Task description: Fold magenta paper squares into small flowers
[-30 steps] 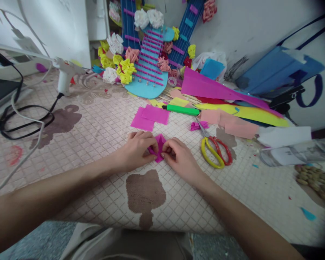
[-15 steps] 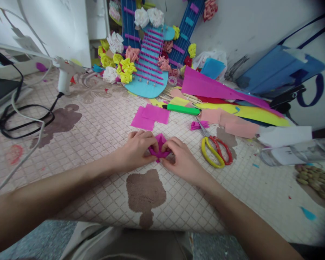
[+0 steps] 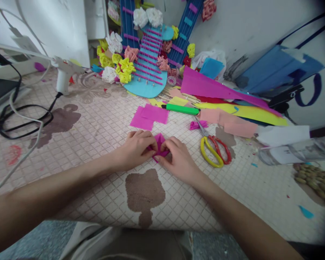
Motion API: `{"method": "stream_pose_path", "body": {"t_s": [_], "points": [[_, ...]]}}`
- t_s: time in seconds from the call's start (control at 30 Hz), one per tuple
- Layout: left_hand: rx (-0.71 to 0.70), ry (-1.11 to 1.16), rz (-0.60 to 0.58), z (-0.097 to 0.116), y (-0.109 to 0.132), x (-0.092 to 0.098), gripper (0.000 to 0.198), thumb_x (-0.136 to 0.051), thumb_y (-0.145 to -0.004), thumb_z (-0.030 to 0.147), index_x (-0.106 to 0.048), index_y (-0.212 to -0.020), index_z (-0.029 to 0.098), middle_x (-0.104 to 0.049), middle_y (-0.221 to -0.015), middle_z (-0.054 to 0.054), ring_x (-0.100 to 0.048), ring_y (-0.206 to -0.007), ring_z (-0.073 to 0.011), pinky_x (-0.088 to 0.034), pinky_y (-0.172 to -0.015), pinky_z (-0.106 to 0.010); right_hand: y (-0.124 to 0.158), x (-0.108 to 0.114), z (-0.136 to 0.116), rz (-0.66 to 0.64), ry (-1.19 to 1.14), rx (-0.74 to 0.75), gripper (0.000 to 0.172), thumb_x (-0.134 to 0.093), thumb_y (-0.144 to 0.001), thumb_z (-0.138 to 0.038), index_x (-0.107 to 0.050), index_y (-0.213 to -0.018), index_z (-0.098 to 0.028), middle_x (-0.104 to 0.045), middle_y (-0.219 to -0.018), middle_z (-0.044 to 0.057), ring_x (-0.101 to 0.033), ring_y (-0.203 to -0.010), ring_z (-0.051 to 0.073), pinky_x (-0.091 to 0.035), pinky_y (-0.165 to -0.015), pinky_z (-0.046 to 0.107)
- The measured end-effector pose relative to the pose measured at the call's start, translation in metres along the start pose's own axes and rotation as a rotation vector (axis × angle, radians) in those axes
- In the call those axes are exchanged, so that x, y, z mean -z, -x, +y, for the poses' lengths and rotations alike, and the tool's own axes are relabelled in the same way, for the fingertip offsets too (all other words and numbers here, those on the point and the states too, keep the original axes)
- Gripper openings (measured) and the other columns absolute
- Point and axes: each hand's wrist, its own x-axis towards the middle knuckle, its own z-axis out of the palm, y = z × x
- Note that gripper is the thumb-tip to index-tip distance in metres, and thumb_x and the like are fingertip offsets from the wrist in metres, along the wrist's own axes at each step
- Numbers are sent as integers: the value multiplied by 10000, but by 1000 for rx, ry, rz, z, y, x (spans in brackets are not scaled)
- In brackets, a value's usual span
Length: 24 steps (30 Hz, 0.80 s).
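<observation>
A small piece of folded magenta paper (image 3: 159, 138) lies between my two hands at the middle of the table. My left hand (image 3: 137, 148) pinches its left side, fingers curled. On the right side my right hand (image 3: 177, 155) pinches it between thumb and fingers. The fingertips hide part of the folds. Flat magenta paper squares (image 3: 148, 116) overlap just beyond my left hand. Right of my right hand are scissors with yellow and red handles (image 3: 215, 150), their blades by a rolled bit of magenta paper (image 3: 196, 125).
A green cutter (image 3: 182, 109) lies behind the squares. Peach paper pieces (image 3: 227, 121) and long magenta and yellow sheets (image 3: 249, 112) are at right. Paper flowers (image 3: 126, 68) surround a light-blue strung board (image 3: 147, 86). A white glue gun (image 3: 63, 77) with cables stands left; a clear bottle (image 3: 295, 153) lies right.
My right thumb has shifted slightly inward along the lower edge of the folded paper. Both hands stay on it. The whole view has moved a little.
</observation>
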Motion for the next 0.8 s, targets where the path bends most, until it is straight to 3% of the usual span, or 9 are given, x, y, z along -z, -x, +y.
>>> {"method": "stream_pose_path", "body": {"t_s": [0.3, 0.47, 0.53, 0.67, 0.8], "points": [[18, 135, 122, -13, -4, 1, 129, -591, -709, 84, -610, -802, 172, -627, -847, -27, -562, -851, -195, -417, -770, -328, 0, -6, 0, 26, 42, -7, 188, -642, -796, -300, -483, -829, -205, -548, -910, 44, -520, -907, 224, -395, -782, 373], [62, 35, 254, -15, -4, 5, 75, -602, -744, 137, -608, -808, 175, -640, -887, -34, -557, -902, -214, -383, -810, -371, 0, -6, 0, 32, 26, -13, 178, -642, -789, -288, -489, -825, -207, -552, -898, 42, -524, -881, 216, -395, -772, 373], [30, -1, 245, -9, -3, 2, 12, -599, -775, 182, -603, -786, 177, -629, -867, -31, -548, -884, -211, -362, -794, -370, -1, -6, 0, 29, 21, -15, 183, -644, -790, -295, -489, -824, -206, -550, -896, 40, -524, -878, 216, -399, -773, 378], [-70, -58, 181, 2, 0, -10, 79, -586, -824, 247, -595, -794, 175, -593, -848, -39, -513, -862, -214, -337, -771, -371, 0, -4, 2, 18, -22, -12, 194, -653, -782, -272, -480, -845, -209, -530, -907, 41, -516, -909, 225, -418, -790, 393], [-70, -73, 166, 1, 1, -19, 63, -593, -821, 241, -586, -825, 179, -585, -881, -45, -496, -876, -220, -331, -763, -365, 1, -1, 9, 61, -156, -29, 167, -575, -812, -161, -460, -918, -221, -480, -955, 48, -517, -877, 192, -460, -746, 352]]}}
